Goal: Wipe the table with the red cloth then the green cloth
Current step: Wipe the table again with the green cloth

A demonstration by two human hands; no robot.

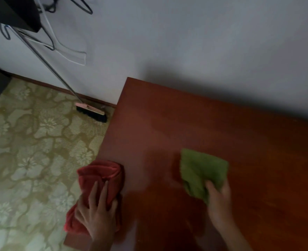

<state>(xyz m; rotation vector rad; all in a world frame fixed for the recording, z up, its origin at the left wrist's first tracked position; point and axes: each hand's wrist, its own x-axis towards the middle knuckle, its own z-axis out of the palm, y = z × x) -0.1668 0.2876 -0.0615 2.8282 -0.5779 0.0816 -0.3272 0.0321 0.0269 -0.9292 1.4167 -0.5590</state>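
Observation:
A reddish-brown wooden table (213,127) fills the right half of the view, against a white wall. The red cloth (102,176) lies bunched at the table's left edge, partly hanging over it. My left hand (97,212) rests on the near part of it with fingers spread. The green cloth (202,169) lies flat near the table's middle front. My right hand (220,198) grips its near corner; the hand is blurred.
A broom (91,112) leans against the wall left of the table, its head on the floral-patterned floor (28,142). Wire hangers (46,40) and a dark object hang at the top left. The wall runs along the table's far edge.

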